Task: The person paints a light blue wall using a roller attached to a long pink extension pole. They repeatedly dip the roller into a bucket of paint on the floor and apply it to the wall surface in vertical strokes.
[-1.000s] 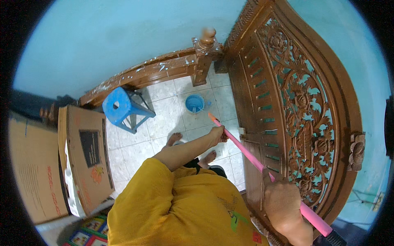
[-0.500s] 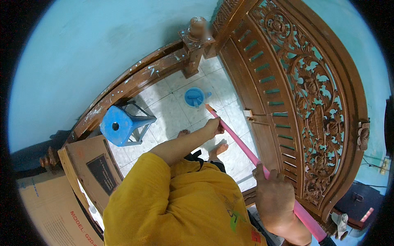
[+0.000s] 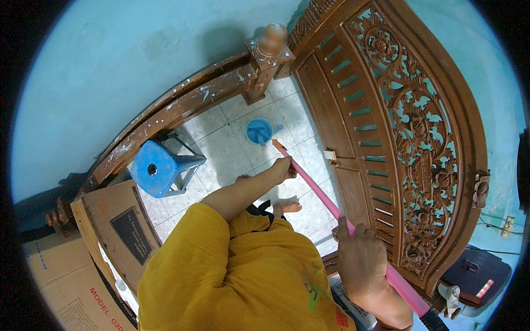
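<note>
A long pink pole (image 3: 319,194) slants across in front of me, from a narrow orange-brown end at the far side to a black section at the lower right. My left hand (image 3: 283,170) is closed around it near the far end. Further back along the pole, my right hand (image 3: 361,262) grips it too, its thumb lying along the shaft. Just past the orange tip a light-blue bucket (image 3: 249,131) stands on the tiled floor. Inside it is a blue object (image 3: 258,131) whose kind I cannot make out. The tip appears close to the bucket's rim; whether they touch is unclear.
A blue plastic stool (image 3: 160,168) stands left, near a paint-spattered wooden rail (image 3: 182,102) along the wall. Cardboard boxes (image 3: 107,220) fill the lower left. A carved wooden headboard (image 3: 381,143) rises at right. A dark case (image 3: 480,270) lies lower right.
My hands and the pole have shifted slightly left in the picture, and the tip now appears nearer the bucket. The view has tilted a little. Both hands keep their hold.
</note>
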Demonstrator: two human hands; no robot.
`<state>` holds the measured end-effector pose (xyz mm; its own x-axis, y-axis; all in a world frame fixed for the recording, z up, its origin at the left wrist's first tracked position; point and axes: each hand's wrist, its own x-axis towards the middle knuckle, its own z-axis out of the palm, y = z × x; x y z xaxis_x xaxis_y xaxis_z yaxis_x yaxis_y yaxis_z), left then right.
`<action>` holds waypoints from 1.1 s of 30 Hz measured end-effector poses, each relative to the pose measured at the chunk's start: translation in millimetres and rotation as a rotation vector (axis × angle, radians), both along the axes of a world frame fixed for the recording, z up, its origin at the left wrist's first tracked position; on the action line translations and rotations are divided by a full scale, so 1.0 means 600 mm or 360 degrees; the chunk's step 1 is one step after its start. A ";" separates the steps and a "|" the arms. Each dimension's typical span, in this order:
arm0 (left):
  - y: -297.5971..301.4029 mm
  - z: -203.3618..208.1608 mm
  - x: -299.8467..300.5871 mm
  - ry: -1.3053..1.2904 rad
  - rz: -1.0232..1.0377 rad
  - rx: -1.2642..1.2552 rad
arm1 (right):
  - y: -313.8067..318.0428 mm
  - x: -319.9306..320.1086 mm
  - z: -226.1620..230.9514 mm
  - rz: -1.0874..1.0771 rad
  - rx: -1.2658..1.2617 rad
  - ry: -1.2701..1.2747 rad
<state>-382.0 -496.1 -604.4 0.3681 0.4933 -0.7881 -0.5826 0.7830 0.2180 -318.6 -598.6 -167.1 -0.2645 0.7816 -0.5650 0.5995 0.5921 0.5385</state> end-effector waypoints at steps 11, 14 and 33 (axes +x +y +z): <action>-0.006 0.042 0.007 0.0030 -0.0090 0.0054 | 0.018 0.027 0.050 -0.0263 -0.0151 0.0079; -0.014 0.102 0.008 -0.0037 -0.0294 0.0106 | 0.004 0.002 0.098 -0.0381 -0.0098 0.0150; -0.007 0.065 0.020 -0.0016 -0.0293 0.0120 | 0.004 0.017 0.073 -0.0525 -0.0076 0.0091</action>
<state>-369.9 -500.2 -565.4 0.4654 0.4743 -0.7473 -0.4335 0.8583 0.2747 -308.4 -596.5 -123.4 -0.0342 0.8032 -0.5948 0.7914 0.3852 0.4747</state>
